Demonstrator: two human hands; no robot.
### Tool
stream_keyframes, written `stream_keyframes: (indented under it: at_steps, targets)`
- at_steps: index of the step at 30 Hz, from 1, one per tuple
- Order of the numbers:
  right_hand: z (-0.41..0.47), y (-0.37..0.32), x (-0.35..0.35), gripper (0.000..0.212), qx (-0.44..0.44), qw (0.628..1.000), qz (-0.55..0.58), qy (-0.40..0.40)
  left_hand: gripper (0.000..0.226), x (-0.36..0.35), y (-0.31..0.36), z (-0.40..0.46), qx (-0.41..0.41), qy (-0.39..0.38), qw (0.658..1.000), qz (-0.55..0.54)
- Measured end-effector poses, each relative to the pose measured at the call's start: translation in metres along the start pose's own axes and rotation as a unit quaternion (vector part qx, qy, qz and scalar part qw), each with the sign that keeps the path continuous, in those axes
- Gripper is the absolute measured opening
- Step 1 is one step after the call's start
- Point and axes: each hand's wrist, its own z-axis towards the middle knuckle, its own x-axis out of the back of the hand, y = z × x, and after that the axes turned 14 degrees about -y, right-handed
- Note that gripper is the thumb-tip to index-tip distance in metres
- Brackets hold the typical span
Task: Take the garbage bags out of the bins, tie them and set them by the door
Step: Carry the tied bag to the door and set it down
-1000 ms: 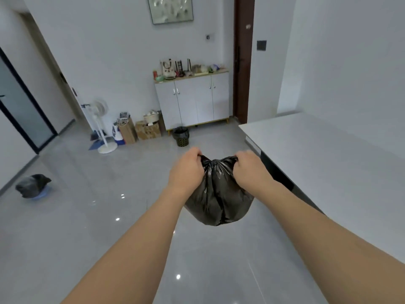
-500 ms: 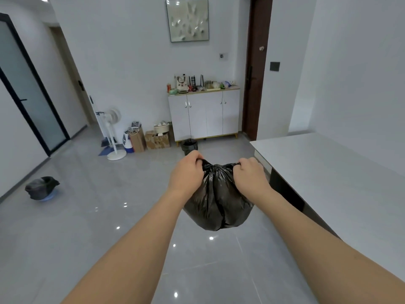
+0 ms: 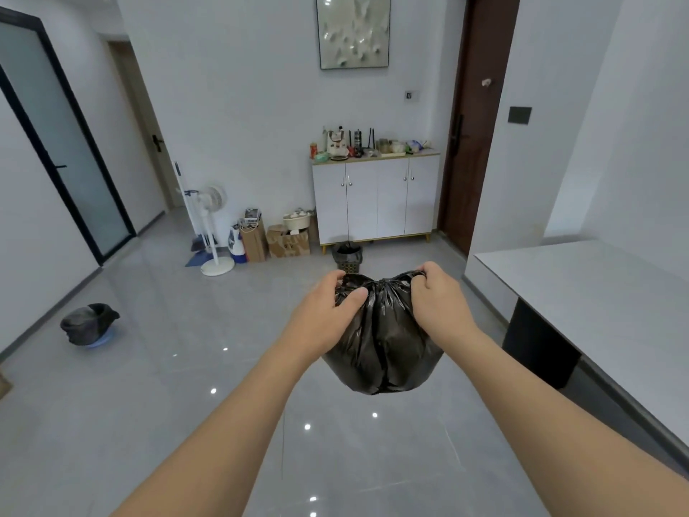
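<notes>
View has lifted since earlier frames; white cabinet (image 3: 376,199) now sits higher and nearer. Black garbage bag (image 3: 380,337) hangs mid-air, well in front of cabinet, above grey floor. Left hand (image 3: 324,311) and right hand (image 3: 436,304) each pinch one side of gathered bag mouth. Contents hidden; bag bulges. Risk: loose knot slipping, plastic tearing under pull. Lined bin (image 3: 347,255) stands just before cabinet; second lined bin (image 3: 88,324) far left. Dark door (image 3: 473,143) right of cabinet.
</notes>
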Motion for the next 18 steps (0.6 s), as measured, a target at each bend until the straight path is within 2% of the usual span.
stream_keyframes:
  at_steps: [1, 3, 6, 14, 18]
  targets:
    - [0.016, 0.0, -0.007, 0.026, -0.004, 1.0, 0.001, 0.0, 0.059, 0.002, -0.013, 0.014, 0.007, 0.0, 1.0, 0.005]
    - [0.053, 0.001, -0.021, 0.026, -0.011, 1.0, 0.001, -0.006, 0.041, 0.007, -0.031, 0.05, 0.019, 0.007, 1.0, 0.011]
    - [0.115, 0.005, -0.037, 0.027, -0.008, 1.0, 0.008, -0.005, 0.021, 0.021, -0.047, 0.111, 0.003, 0.056, 0.998, 0.004]
    - [0.289, -0.001, -0.055, 0.026, -0.014, 0.999, 0.037, -0.023, 0.019, 0.093, -0.081, 0.28, 0.0, 0.11, 0.994, -0.024]
    - [0.369, -0.006, -0.076, 0.021, -0.004, 0.999, 0.044, -0.029, 0.022, 0.122, -0.114, 0.355, 0.017, 0.1, 0.995, -0.013]
